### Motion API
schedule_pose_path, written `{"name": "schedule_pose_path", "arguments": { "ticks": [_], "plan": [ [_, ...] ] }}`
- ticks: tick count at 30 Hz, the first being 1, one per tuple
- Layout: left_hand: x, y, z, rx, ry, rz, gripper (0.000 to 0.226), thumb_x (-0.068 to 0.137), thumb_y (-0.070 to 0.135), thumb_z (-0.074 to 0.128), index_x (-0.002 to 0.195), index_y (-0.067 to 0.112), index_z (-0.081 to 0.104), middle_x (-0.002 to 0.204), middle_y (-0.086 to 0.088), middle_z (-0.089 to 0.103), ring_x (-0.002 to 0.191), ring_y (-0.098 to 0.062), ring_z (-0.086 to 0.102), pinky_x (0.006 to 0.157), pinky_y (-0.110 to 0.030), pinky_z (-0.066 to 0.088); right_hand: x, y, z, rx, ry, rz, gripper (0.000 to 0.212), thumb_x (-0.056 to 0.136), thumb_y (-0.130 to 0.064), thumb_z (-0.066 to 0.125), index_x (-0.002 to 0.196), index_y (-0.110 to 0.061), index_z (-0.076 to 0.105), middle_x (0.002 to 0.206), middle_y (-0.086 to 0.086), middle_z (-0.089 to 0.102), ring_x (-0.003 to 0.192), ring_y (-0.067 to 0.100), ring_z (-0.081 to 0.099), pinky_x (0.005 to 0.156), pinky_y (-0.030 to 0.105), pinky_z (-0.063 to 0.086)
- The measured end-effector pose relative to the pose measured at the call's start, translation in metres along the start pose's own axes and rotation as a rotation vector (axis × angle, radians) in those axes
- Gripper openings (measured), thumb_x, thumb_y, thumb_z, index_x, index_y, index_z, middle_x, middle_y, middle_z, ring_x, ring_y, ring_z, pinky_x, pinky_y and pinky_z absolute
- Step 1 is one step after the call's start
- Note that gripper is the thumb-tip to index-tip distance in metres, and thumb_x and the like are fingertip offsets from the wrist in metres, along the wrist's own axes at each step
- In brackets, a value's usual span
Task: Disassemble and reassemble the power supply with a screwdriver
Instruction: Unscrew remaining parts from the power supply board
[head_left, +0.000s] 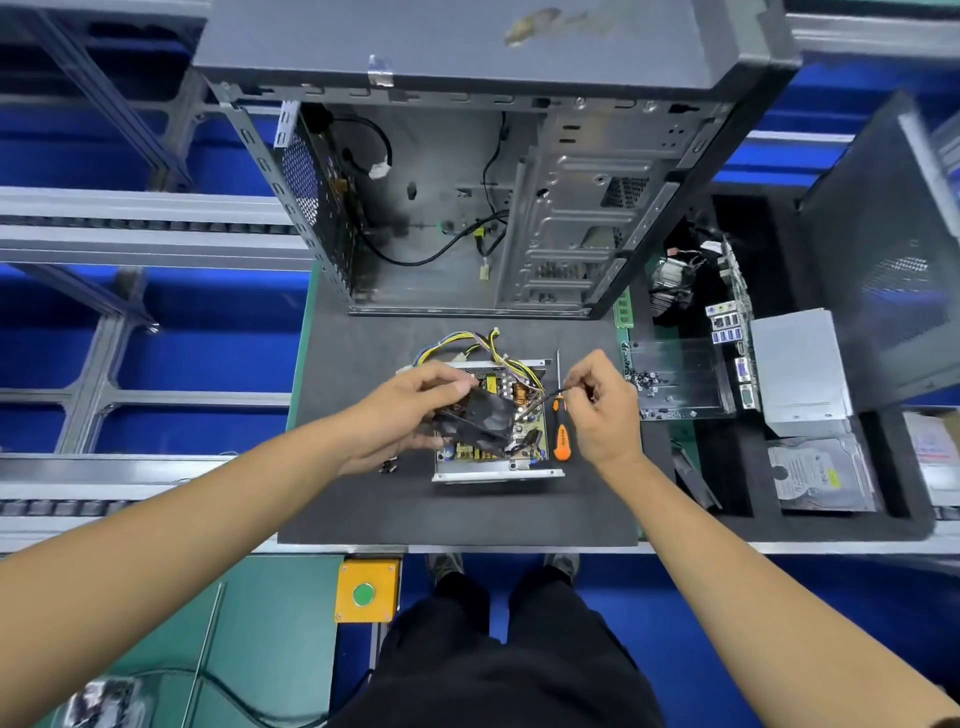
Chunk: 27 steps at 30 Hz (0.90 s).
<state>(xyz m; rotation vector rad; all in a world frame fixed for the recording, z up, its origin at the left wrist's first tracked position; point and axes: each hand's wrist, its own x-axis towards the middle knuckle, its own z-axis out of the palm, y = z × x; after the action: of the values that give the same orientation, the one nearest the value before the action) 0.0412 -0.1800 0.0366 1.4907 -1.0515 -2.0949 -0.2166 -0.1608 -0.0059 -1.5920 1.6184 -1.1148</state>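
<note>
The power supply (496, 421) is sitting open on the dark mat (363, 509), directly beneath both hands, with its circuit board showing and its bundle of yellow and black wires (483, 345) trailing off beyond the fingertips. The left hand (410, 410) is gripping the black fan (480, 418), fingers curled over the far edge and thumb underneath, holding it tilted just above the board. The right hand (602, 410) is pinching something thin and dark between thumb and fingers, most likely the fan's lead, though it is too fine to be sure. The orange-handled screwdriver (560, 415) is lying on the mat just inside the right palm, touched by neither hand, its shaft pointing away from the person.

My guess is that the fan is being separated from the case or being offered back in. To do it well, the left hand should be keeping the fan level and close to the board so the lead is not straining at its solder joint, while the right is guiding the wire clear of the coils. Small screws (389, 465) are lying by the left wrist; they should be kept from rolling
</note>
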Motion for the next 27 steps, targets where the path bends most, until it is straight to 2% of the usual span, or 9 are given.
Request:
{"name": "schedule_pose_path", "arguments": {
  "ticks": [3, 6, 8, 11, 15, 18, 20, 23, 27],
  "plan": [
    [-0.006, 0.001, 0.000, -0.048, -0.085, -0.057, 0.050, 0.080, 0.037, 0.079, 0.123, 0.015, 0.067, 0.110, 0.002, 0.067, 0.088, -0.012, 0.062, 0.072, -0.023, 0.055, 0.001, -0.003, 0.000, 0.019, -0.008, 0.013, 0.028, 0.076, -0.016, 0.045, 0.077, -0.043, 0.049, 0.061, -0.017, 0.051, 0.053, 0.005, 0.040, 0.051, 0.024, 0.030],
    [-0.010, -0.003, -0.005, 0.057, -0.140, -0.046, 0.061, 0.069, 0.025, 0.088, 0.125, 0.017, 0.066, 0.130, 0.002, 0.062, 0.108, -0.017, 0.069, 0.077, -0.022, 0.055, 0.002, -0.004, -0.002, 0.040, -0.024, 0.013, 0.038, 0.077, -0.007, 0.045, 0.076, -0.044, 0.051, 0.058, -0.016, 0.052, 0.049, 0.007, 0.039, 0.049, 0.028, 0.031],
    [-0.013, -0.004, -0.004, 0.180, -0.117, -0.035, 0.057, 0.070, 0.025, 0.089, 0.123, 0.020, 0.068, 0.131, -0.003, 0.063, 0.104, -0.020, 0.070, 0.073, -0.022, 0.055, 0.001, -0.005, -0.003, 0.065, -0.036, -0.005, 0.036, 0.077, -0.008, 0.045, 0.075, -0.043, 0.051, 0.056, -0.010, 0.051, 0.047, 0.011, 0.038, 0.048, 0.032, 0.030],
    [-0.019, -0.004, -0.001, 0.203, -0.103, -0.073, 0.044, 0.080, 0.044, 0.077, 0.117, 0.021, 0.068, 0.112, -0.006, 0.068, 0.093, -0.017, 0.069, 0.063, -0.023, 0.052, -0.001, -0.003, -0.005, 0.076, -0.094, -0.029, 0.030, 0.076, -0.012, 0.042, 0.074, -0.041, 0.050, 0.056, -0.008, 0.049, 0.048, 0.023, 0.040, 0.048, 0.035, 0.030],
    [-0.022, -0.003, -0.005, 0.491, -0.182, -0.050, 0.032, 0.091, 0.056, 0.060, 0.108, 0.028, 0.064, 0.099, 0.006, 0.062, 0.089, -0.010, 0.066, 0.070, -0.025, 0.042, -0.002, 0.011, -0.006, 0.015, -0.197, 0.009, 0.032, 0.073, -0.002, 0.041, 0.073, -0.034, 0.048, 0.059, -0.013, 0.053, 0.052, 0.013, 0.042, 0.052, 0.028, 0.033],
    [-0.018, -0.008, -0.004, 0.591, -0.240, -0.054, 0.029, 0.102, 0.047, 0.050, 0.101, 0.020, 0.058, 0.094, 0.005, 0.056, 0.077, -0.003, 0.059, 0.074, -0.013, 0.046, -0.007, 0.022, -0.006, -0.065, -0.284, 0.037, 0.019, 0.073, -0.011, 0.039, 0.076, -0.027, 0.050, 0.063, -0.004, 0.056, 0.054, 0.021, 0.044, 0.053, 0.030, 0.033],
    [-0.013, -0.015, -0.002, 0.669, -0.218, -0.028, 0.027, 0.104, 0.041, 0.050, 0.103, 0.016, 0.059, 0.093, 0.001, 0.056, 0.080, -0.009, 0.055, 0.085, -0.023, 0.046, -0.009, 0.027, -0.006, -0.116, -0.330, 0.046, 0.013, 0.074, -0.019, 0.039, 0.079, -0.026, 0.049, 0.064, 0.000, 0.056, 0.056, 0.023, 0.045, 0.054, 0.033, 0.037],
    [-0.002, -0.027, -0.001, 0.932, -0.183, 0.093, 0.017, 0.103, 0.035, 0.055, 0.111, 0.022, 0.063, 0.098, -0.005, 0.060, 0.089, -0.015, 0.053, 0.089, -0.036, 0.043, -0.011, 0.029, -0.005, -0.166, -0.407, 0.065, 0.014, 0.076, -0.021, 0.042, 0.080, -0.034, 0.047, 0.066, -0.007, 0.055, 0.054, 0.011, 0.042, 0.055, 0.032, 0.038],
    [0.005, -0.040, 0.007, 1.216, -0.026, 0.322, 0.024, 0.098, 0.049, 0.058, 0.111, 0.030, 0.064, 0.102, 0.003, 0.052, 0.100, -0.019, 0.048, 0.092, -0.037, 0.044, -0.010, 0.030, -0.004, -0.206, -0.462, 0.082, 0.011, 0.076, -0.026, 0.045, 0.081, -0.036, 0.046, 0.072, -0.013, 0.056, 0.060, 0.007, 0.047, 0.059, 0.035, 0.045]
  ]
}}
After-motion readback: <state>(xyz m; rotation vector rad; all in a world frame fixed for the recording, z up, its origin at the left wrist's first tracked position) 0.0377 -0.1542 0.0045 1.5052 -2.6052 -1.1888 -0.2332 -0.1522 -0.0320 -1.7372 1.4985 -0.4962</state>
